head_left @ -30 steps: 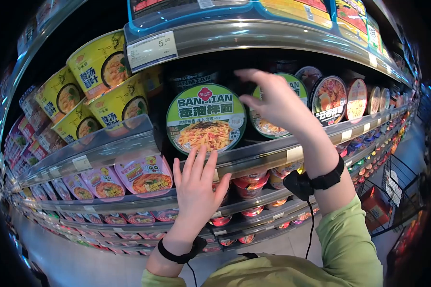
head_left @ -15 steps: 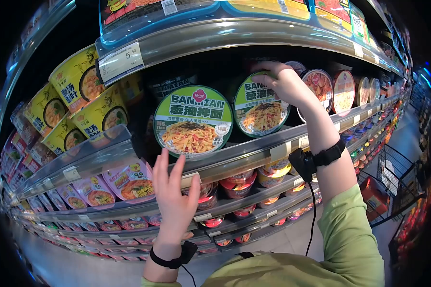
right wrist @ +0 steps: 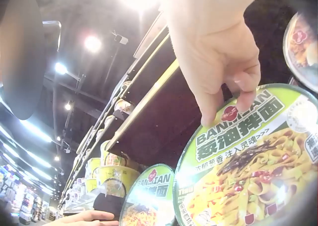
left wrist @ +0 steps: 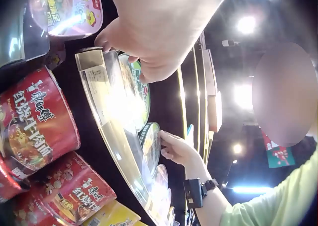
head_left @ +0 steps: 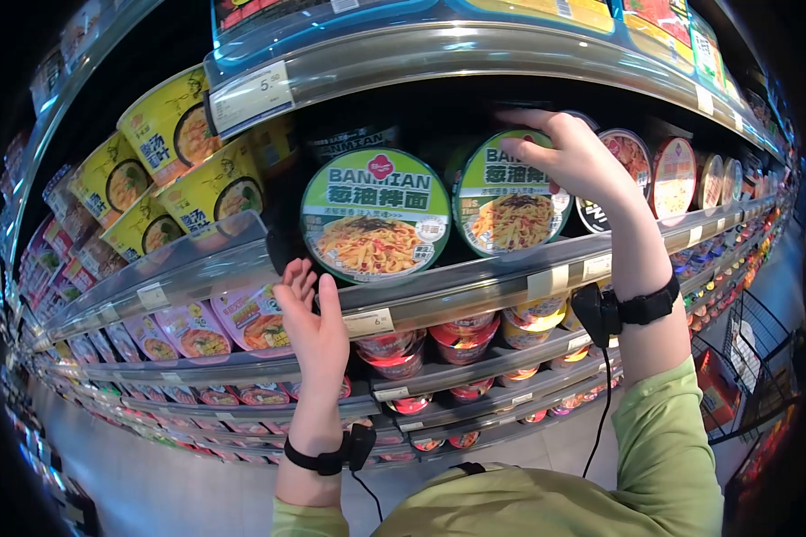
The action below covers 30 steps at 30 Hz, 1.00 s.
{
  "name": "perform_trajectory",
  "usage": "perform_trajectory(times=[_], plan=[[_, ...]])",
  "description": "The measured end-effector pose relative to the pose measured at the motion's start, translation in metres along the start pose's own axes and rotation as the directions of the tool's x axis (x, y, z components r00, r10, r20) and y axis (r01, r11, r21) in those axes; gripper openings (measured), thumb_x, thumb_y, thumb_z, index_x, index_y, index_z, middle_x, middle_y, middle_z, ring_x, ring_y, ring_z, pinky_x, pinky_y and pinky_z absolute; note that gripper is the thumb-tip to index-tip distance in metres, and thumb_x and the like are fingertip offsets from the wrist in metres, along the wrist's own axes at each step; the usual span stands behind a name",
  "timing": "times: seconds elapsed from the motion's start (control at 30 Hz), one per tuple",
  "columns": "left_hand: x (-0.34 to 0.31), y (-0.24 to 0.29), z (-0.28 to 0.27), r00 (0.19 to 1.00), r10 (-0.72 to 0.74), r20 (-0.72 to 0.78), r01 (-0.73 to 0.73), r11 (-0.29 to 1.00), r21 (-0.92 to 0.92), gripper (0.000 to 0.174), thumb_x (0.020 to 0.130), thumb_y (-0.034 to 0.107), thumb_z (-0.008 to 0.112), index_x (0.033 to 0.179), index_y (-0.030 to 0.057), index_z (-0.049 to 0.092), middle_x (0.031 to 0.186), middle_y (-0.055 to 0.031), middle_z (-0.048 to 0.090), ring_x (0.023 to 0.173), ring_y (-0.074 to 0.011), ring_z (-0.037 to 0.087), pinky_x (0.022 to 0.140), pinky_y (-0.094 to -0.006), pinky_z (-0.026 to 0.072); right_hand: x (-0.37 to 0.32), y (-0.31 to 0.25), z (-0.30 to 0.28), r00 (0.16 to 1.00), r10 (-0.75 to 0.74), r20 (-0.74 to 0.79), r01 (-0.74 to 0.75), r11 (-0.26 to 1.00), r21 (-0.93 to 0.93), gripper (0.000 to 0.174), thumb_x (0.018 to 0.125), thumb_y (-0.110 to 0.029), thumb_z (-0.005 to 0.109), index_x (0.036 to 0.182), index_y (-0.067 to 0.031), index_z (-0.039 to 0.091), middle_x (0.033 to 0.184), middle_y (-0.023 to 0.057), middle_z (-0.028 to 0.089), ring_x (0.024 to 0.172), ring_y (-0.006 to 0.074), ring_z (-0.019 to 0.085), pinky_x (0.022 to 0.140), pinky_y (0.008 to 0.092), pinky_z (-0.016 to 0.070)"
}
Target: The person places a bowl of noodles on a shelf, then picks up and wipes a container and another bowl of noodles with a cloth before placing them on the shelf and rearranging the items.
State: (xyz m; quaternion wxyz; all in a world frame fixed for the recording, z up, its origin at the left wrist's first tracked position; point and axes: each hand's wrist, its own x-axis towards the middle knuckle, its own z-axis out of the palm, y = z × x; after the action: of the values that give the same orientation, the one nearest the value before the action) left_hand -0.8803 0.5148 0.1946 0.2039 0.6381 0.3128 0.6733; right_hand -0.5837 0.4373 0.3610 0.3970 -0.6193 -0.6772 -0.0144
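Two green-lidded BANMIAN noodle bowls stand on edge side by side on the shelf, lids facing out: a left noodle bowl point(head_left: 378, 219) and a right noodle bowl point(head_left: 514, 210). My right hand point(head_left: 582, 161) grips the right bowl's top rim, with the thumb over the lid's front and the fingers reaching behind. The right wrist view shows that hand point(right wrist: 223, 77) at the rim just above the printed name. Below and left of the left bowl, my left hand point(head_left: 313, 327) is held near the shelf lip, its fingers relaxed and holding nothing.
Yellow noodle tubs point(head_left: 210, 192) are stacked at left behind a clear shelf guard point(head_left: 179, 264). More round-lidded bowls point(head_left: 673, 179) line the shelf at right. Another shelf point(head_left: 475, 58) overhangs closely above. Red noodle tubs point(head_left: 464, 340) sit below, and a black wire basket point(head_left: 761, 358) stands at right.
My right hand has come down onto the right bowl's top rim. My left hand has left the left bowl's lower edge and moved left. The head view has also shifted.
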Motion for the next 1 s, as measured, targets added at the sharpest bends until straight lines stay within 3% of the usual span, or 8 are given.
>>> perform_trajectory(times=[0.1, 0.2, 0.23, 0.37, 0.67, 0.87, 0.93, 1.0], plan=[[0.008, 0.003, 0.001, 0.986, -0.163, -0.021, 0.159, 0.979, -0.125, 0.044, 0.098, 0.013, 0.056, 0.133, -0.0046, 0.037, 0.128, -0.0211, 0.05, 0.115, -0.025, 0.054, 0.099, -0.0343, 0.0417, -0.001, -0.003, 0.004, 0.979, -0.152, -0.14, 0.135, 0.984, -0.118, 0.046, 0.088, -0.027, 0.066, 0.125, 0.0006, 0.06, 0.105, 0.0237, 0.068, 0.085, 0.0268, 0.07, 0.079, 0.0357, 0.0555], [0.021, 0.006, -0.002, 0.973, -0.228, 0.036, 0.229, 0.973, -0.017, 0.032, 0.096, 0.018, 0.062, 0.116, -0.0057, 0.053, 0.107, -0.0149, 0.061, 0.096, -0.015, 0.06, 0.086, -0.0303, 0.0495, -0.004, -0.02, 0.011, 0.993, -0.107, -0.045, 0.107, 0.994, -0.009, 0.045, 0.088, -0.026, 0.066, 0.123, 0.0019, 0.061, 0.107, 0.0234, 0.068, 0.097, 0.0301, 0.068, 0.089, 0.0382, 0.0525], [0.023, 0.01, 0.001, 0.989, -0.146, -0.007, 0.146, 0.989, 0.024, 0.026, 0.094, 0.021, 0.065, 0.1, -0.0042, 0.06, 0.089, -0.0087, 0.064, 0.083, -0.0106, 0.06, 0.077, -0.0278, 0.0501, 0.004, -0.005, 0.022, 0.921, -0.361, -0.143, 0.344, 0.93, -0.129, 0.042, 0.088, -0.024, 0.066, 0.121, 0.0019, 0.062, 0.109, 0.0232, 0.068, 0.1, 0.0316, 0.067, 0.089, 0.0385, 0.0526], [0.031, 0.002, 0.005, 0.999, -0.041, -0.014, 0.043, 0.988, 0.147, 0.028, 0.091, 0.025, 0.069, 0.088, -0.0016, 0.061, 0.07, -0.0035, 0.061, 0.069, -0.0089, 0.056, 0.065, -0.0254, 0.0451, 0.008, 0.002, 0.03, 0.947, -0.314, -0.071, 0.3, 0.941, -0.157, 0.039, 0.088, -0.021, 0.065, 0.12, 0.0019, 0.063, 0.109, 0.0217, 0.068, 0.102, 0.0333, 0.066, 0.092, 0.0379, 0.0512], [0.025, -0.006, 0.001, 0.994, -0.102, -0.025, 0.105, 0.973, 0.205, 0.027, 0.093, 0.027, 0.067, 0.088, 0.0014, 0.06, 0.071, 0.0035, 0.053, 0.068, -0.0056, 0.045, 0.061, -0.0221, 0.0363, 0.003, -0.002, 0.036, 0.894, -0.419, -0.16, 0.39, 0.902, -0.183, 0.038, 0.088, -0.018, 0.065, 0.12, 0.0016, 0.061, 0.117, 0.022, 0.064, 0.104, 0.0353, 0.064, 0.09, 0.0398, 0.0516], [0.017, -0.015, 0.001, 0.994, 0.073, -0.079, -0.051, 0.967, 0.251, 0.028, 0.093, 0.024, 0.066, 0.082, 0.0, 0.055, 0.07, -0.0065, 0.057, 0.066, -0.0154, 0.052, 0.063, -0.0303, 0.0427, -0.003, -0.04, 0.066, 0.947, -0.322, -0.018, 0.319, 0.943, -0.097, 0.041, 0.092, -0.02, 0.062, 0.124, 0.0061, 0.057, 0.114, 0.0264, 0.064, 0.107, 0.0374, 0.062, 0.092, 0.0398, 0.05], [0.013, -0.005, -0.001, 0.991, -0.122, -0.053, 0.129, 0.98, 0.154, 0.027, 0.091, 0.02, 0.068, 0.081, -0.001, 0.054, 0.07, -0.0055, 0.056, 0.066, -0.0141, 0.051, 0.063, -0.0284, 0.0426, -0.001, -0.054, 0.073, 0.975, -0.2, 0.094, 0.207, 0.975, -0.08, 0.041, 0.092, -0.017, 0.06, 0.125, 0.0077, 0.054, 0.103, 0.0288, 0.065, 0.098, 0.0409, 0.064, 0.085, 0.0423, 0.0517], [0.009, -0.006, -0.002, 0.981, -0.18, -0.07, 0.185, 0.979, 0.08, 0.026, 0.09, 0.017, 0.069, 0.083, -0.0022, 0.053, 0.072, -0.0062, 0.059, 0.067, -0.0126, 0.053, 0.065, -0.0273, 0.0443, 0.005, -0.047, 0.088, 0.956, -0.292, -0.028, 0.291, 0.956, -0.034, 0.041, 0.092, -0.015, 0.06, 0.126, 0.0061, 0.053, 0.107, 0.0281, 0.065, 0.099, 0.0406, 0.064, 0.085, 0.0424, 0.0516]])
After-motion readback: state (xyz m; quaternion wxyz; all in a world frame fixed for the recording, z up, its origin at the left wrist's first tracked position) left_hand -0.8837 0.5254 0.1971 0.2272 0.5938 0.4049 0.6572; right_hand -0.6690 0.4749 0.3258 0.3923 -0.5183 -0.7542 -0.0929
